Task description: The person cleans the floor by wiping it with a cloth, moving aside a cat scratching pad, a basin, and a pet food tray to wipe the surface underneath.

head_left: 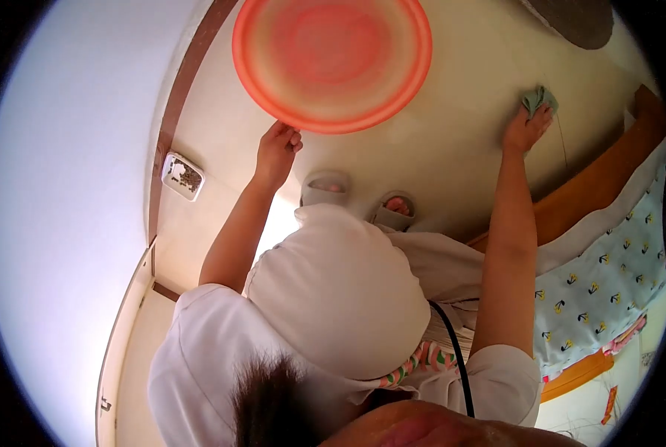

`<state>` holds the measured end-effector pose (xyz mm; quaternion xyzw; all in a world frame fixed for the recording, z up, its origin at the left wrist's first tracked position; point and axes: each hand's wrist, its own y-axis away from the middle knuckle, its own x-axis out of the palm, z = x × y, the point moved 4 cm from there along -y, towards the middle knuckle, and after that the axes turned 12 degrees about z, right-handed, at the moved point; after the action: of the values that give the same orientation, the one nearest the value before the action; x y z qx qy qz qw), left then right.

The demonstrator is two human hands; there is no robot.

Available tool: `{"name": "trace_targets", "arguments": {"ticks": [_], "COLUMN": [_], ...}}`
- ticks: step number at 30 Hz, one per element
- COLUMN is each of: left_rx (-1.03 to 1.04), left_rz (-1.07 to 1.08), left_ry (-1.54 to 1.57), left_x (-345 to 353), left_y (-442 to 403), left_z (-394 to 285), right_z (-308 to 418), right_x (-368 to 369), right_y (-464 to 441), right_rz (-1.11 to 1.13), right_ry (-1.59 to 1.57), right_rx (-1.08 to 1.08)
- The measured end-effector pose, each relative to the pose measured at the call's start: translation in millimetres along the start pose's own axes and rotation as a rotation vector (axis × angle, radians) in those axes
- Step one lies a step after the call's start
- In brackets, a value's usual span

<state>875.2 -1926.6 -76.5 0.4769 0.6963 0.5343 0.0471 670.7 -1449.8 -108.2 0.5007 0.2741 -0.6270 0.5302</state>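
A round red-orange basin (333, 89) with a paler band inside is in the upper middle of the head view, over the pale floor. My left hand (277, 153) is at its near rim, with curled fingers pinching the edge; the thumb's exact grip is partly hidden. Out to the right, my right hand (528, 132) rests on the floor with its fingers over a crumpled grey-green cloth (540, 100). Part of the cloth sticks out beyond the fingers.
A small white tray (184, 176) holding dark bits sits by the wall's brown skirting (170, 119). My slippered feet (394, 208) are below the basin. At right stands a wooden bed frame (571, 200) with patterned bedding (601, 287). A dark rounded object (577, 21) lies top right.
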Motion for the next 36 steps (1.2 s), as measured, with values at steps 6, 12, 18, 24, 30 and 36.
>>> {"name": "trace_targets", "arguments": {"ticks": [6,12,18,24,30,36], "left_rx": [0.018,-0.038,-0.003,-0.059,-0.109,-0.153], "left_rz": [0.241,0.276,0.264,0.197,0.03,0.148], "left_ry": [0.059,0.046,-0.021,-0.054,-0.005,0.07], "left_x": [-7.5,23.3,21.3,21.3,35.2,29.4], "left_y": [-16.8,-19.1,-19.5,-23.7,-20.0,-29.5], "left_z": [8.4,-8.7,-5.4,-13.0,-11.8,-10.0], "right_z": [-1.2,6.6,7.8,-7.1,-5.6,21.6], "right_x": [4.4,3.8,0.0,1.6,1.3,33.3], "right_y": [-1.6,3.4,9.5,9.0,7.2,10.4], "right_rz": [-0.103,-0.217,-0.204,-0.199,-0.213,-0.153], "right_ry": [0.052,0.092,0.104,0.003,-0.04,0.014], "right_rx": [-0.05,-0.048,0.008,-0.042,-0.026,0.01]}}
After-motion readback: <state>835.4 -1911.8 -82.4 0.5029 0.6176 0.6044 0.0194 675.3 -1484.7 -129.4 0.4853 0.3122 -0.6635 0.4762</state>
